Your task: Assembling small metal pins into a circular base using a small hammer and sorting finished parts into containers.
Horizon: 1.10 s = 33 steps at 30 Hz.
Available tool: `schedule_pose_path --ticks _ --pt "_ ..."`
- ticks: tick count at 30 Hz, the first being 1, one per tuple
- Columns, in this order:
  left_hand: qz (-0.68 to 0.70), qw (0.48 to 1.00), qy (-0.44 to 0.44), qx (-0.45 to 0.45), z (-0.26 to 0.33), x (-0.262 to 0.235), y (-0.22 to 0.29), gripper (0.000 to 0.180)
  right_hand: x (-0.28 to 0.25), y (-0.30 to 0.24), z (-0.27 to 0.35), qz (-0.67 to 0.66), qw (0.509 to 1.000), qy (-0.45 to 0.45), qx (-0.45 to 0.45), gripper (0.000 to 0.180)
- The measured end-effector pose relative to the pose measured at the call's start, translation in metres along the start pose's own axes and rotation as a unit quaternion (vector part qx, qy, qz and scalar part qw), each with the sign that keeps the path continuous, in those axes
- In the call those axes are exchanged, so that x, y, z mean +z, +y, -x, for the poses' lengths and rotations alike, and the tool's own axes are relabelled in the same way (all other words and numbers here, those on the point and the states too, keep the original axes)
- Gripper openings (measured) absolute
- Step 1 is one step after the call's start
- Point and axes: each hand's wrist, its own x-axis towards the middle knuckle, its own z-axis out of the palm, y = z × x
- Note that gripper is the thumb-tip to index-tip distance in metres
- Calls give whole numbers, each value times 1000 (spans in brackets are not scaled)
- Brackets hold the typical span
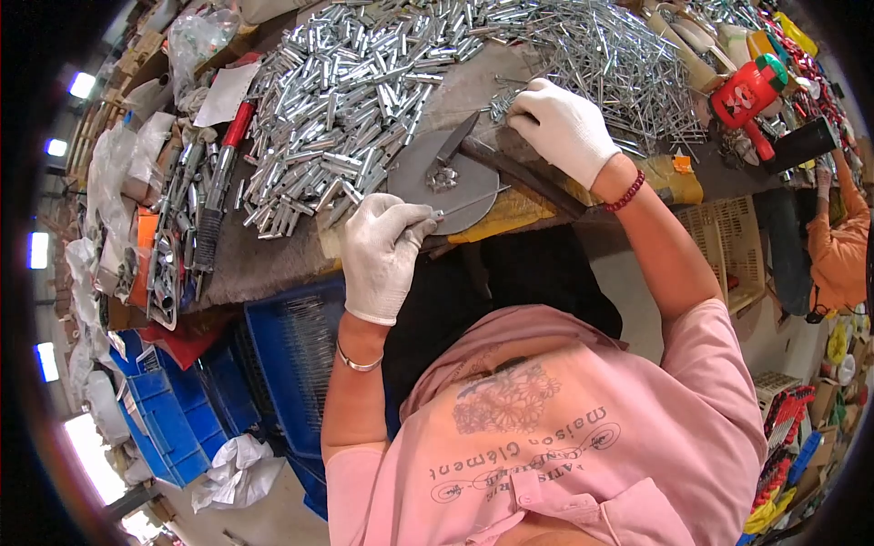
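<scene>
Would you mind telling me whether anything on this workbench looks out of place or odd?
Nothing looks damaged or spilled. The metal tubes and thin rods lie in loose heaps. The left hand holds one thin rod over the round grey plate; the right hand rests by the rods.

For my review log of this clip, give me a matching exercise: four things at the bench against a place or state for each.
Things:
1. left hand
2. right hand
3. round metal plate
4. blue crate

Places or states:
A. below the bench edge, on the left
B. on the thin rods at the far side
C. pinching a thin metal rod
D. flat on the bench between the hands

Pairs: 1-C, 2-B, 3-D, 4-A
</scene>
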Motion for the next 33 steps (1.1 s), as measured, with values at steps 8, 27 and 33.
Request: schedule_pose_path --ticks 8,27,33 --pt "1 1000 6 9 -1 2 -2 14 5 -6 -10 -24 999 -13 22 20" --pt "-12 1000 23 17 1 5 -10 19 -10 -94 34 -298 948 23 -113 15" --pt "-6 1000 26 2 4 7 -11 22 -8 -102 37 -295 949 1 -114 16"
